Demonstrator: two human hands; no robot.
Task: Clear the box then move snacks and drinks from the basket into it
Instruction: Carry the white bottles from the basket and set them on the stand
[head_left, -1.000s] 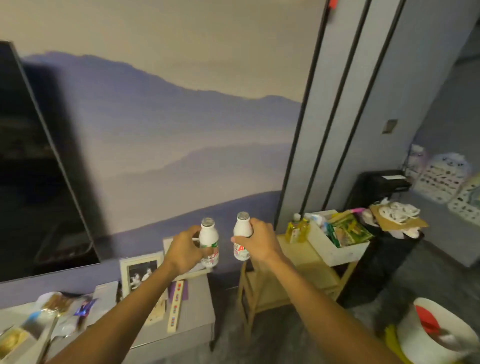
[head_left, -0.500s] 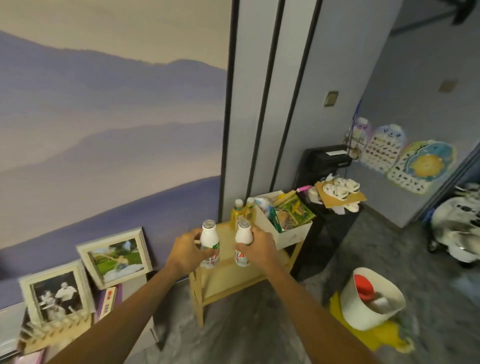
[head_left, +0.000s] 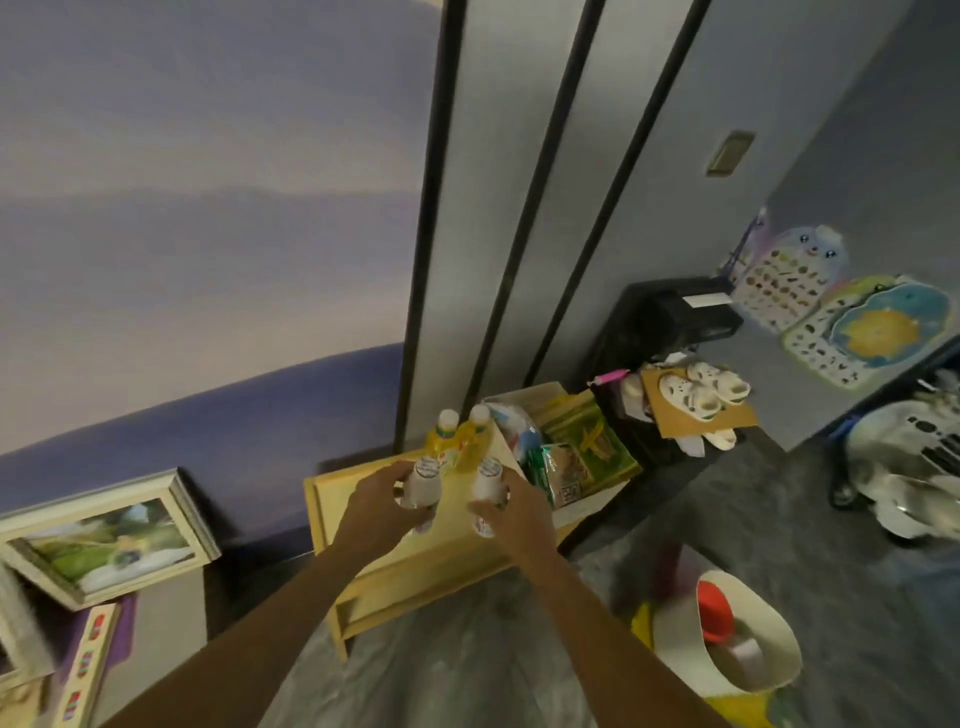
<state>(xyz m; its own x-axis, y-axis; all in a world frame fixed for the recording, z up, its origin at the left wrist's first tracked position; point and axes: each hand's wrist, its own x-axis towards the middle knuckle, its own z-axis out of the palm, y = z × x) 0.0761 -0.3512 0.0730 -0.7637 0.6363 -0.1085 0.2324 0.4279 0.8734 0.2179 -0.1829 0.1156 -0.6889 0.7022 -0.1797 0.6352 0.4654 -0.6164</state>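
Note:
My left hand (head_left: 376, 506) grips a small white drink bottle (head_left: 422, 488) upright. My right hand (head_left: 511, 512) grips a second white bottle (head_left: 487, 486) beside it. Both bottles hover just above the top of a low wooden table (head_left: 332, 488). A white box (head_left: 574, 512) stands on the table's right end, holding green snack packets (head_left: 589, 447) and other wrapped items. Two yellow drink bottles (head_left: 460, 436) stand on the table just left of the box, behind my hands.
Framed pictures (head_left: 111, 535) lean on a grey cabinet at the left. A white bucket (head_left: 748, 631) with a red item sits on the floor at the right. Behind the box are a black stand with white shoes (head_left: 701, 392) and a black device (head_left: 675, 317).
My view has swung right and down, toward the wooden table. Both hands have carried the white bottles forward and lower, over the tabletop near the box.

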